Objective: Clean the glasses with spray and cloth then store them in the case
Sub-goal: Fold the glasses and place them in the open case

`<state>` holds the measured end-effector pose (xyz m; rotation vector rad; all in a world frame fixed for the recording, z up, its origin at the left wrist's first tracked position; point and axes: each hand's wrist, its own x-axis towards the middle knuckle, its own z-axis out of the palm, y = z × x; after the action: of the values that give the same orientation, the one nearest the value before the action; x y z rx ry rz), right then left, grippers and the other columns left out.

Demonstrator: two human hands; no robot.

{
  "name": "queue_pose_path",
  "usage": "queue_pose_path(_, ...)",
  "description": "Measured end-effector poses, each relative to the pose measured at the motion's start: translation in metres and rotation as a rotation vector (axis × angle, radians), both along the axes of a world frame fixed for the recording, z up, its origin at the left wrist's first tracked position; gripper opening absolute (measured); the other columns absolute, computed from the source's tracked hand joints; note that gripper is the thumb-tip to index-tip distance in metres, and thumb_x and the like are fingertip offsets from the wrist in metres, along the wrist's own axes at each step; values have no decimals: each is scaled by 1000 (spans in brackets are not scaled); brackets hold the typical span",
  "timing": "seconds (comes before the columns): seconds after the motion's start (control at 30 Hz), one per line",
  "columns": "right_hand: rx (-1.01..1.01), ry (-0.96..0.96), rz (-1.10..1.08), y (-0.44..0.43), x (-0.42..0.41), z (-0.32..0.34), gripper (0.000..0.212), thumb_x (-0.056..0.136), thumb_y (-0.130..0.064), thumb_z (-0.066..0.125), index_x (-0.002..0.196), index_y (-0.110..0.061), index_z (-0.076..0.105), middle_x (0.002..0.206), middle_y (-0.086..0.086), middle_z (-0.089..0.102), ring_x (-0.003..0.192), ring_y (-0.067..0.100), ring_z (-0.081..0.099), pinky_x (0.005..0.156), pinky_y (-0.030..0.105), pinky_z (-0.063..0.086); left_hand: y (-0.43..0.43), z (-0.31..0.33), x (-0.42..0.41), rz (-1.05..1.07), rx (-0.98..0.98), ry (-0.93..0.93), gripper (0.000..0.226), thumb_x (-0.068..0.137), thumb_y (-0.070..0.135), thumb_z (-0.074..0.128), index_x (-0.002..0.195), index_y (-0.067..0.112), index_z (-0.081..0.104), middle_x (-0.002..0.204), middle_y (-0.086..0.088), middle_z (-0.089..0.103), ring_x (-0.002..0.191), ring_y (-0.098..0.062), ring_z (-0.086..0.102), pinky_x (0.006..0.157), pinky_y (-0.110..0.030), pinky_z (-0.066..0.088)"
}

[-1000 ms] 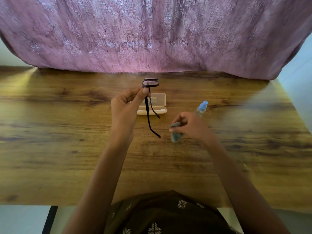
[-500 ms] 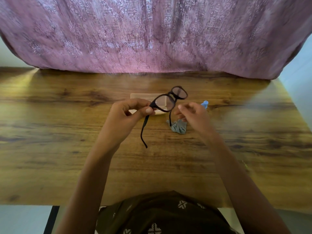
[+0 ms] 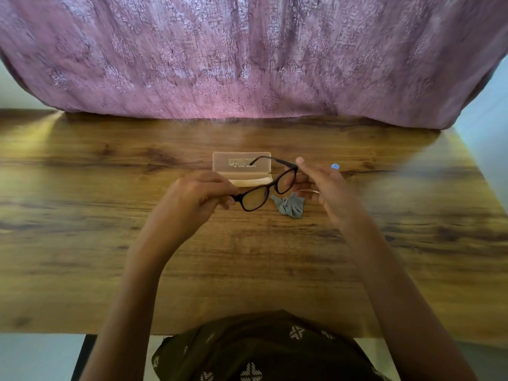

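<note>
Here the glasses (image 3: 268, 185) are gripped at their nine-o'clock end by the left hand (image 3: 192, 200); the right hand (image 3: 327, 188), fingers spread, is kept at three o'clock above the cloth (image 3: 290, 206).

A wooden table (image 3: 110, 257) with dark grain fills the view, seen from above by a seated person. A clear case (image 3: 242, 168) lies open on it, near the middle toward the far side. Just right of the case and nearer the person, a crumpled grey cloth (image 3: 290, 206) lies on the wood. Farther right of the case, only the blue cap of a spray bottle (image 3: 334, 166) shows. Beyond the case, a pink patterned fabric (image 3: 247, 56) drapes onto the table's far edge.
</note>
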<state>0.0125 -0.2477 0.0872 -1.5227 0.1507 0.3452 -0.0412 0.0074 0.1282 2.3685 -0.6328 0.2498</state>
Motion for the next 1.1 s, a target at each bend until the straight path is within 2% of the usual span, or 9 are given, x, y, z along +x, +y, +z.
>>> queue_pose_path(0.13, -6, 15, -55, 2, -1, -3, 15, 94, -21, 63, 100, -13, 75, 92, 3, 76, 82, 10, 67, 64, 17, 54, -1, -7, -1, 39, 46, 16, 23, 84, -5, 67, 101, 8, 75, 104, -4, 71, 97, -22, 66, 86, -41, 54)
queue_pose_path(0.23, 43, 44, -112, 2, -1, -5, 20, 92, -9, 65, 111, -8, 70, 90, 5, 76, 77, 11, 66, 70, 20, 58, -4, -15, -1, 133, -85, 90, 18, 85, 3, 68, 99, 11, 74, 109, -1, 69, 104, -14, 63, 95, -28, 49)
queue_pose_path(0.33, 78, 43, -175, 3, -2, -7, 25, 90, -7, 67, 115, -7, 67, 90, 7, 76, 72, 11, 69, 71, 22, 59, -14, -25, -2, 315, -310, 183, 19, 87, 18, 68, 106, 18, 71, 115, 2, 67, 94, -1, 65, 84, -9, 47)
queue_pose_path(0.5, 71, 20, -207, 7, -6, -12, 28, 88, -5, 69, 115, -9, 65, 90, 10, 76, 77, 16, 72, 73, 25, 59, -34, -42, -5, 614, -701, 393, 46, 85, 18, 73, 127, 22, 55, 126, 6, 58, 96, -10, 68, 76, -19, 53)
queue_pose_path(0.57, 46, 9, -208, 10, -8, -14, 25, 88, -6, 70, 113, -9, 66, 88, 9, 77, 77, 17, 73, 73, 26, 60, -36, -45, -5, 668, -800, 483, 51, 84, 13, 73, 130, 20, 53, 118, 4, 63, 93, -8, 68, 74, -18, 54)
queue_pose_path(0.63, 3, -14, -210, 12, -9, -17, 22, 87, -6, 71, 109, -8, 67, 85, 8, 77, 75, 17, 73, 70, 25, 60, -36, -48, -4, 644, -880, 542, 42, 86, 9, 69, 127, 13, 59, 104, -7, 71, 84, -12, 70, 77, -21, 57)
queue_pose_path(0.77, -110, -90, -187, 12, -11, -20, 16, 84, -9, 75, 99, -7, 73, 81, 4, 77, 72, 14, 73, 65, 21, 58, -31, -50, -3, 660, -909, 530, 33, 89, 8, 65, 122, 6, 64, 86, -14, 71, 70, -14, 65, 75, -23, 58)
queue_pose_path(1.0, -274, -142, -95, 14, -13, -18, 11, 81, -14, 78, 92, -16, 77, 82, -3, 76, 77, 13, 73, 71, 24, 59, -27, -56, 2, 702, -853, 510, 32, 88, 12, 68, 121, 8, 65, 90, -9, 74, 69, -10, 67, 74, -21, 58)
queue_pose_path(1.1, -321, -148, -40, 14, -14, -16, 11, 81, -17, 78, 92, -17, 77, 86, -3, 76, 82, 13, 72, 76, 28, 59, -24, -57, 2, 699, -822, 499, 30, 88, 14, 69, 118, 11, 67, 85, -5, 74, 68, -12, 67, 78, -28, 59)
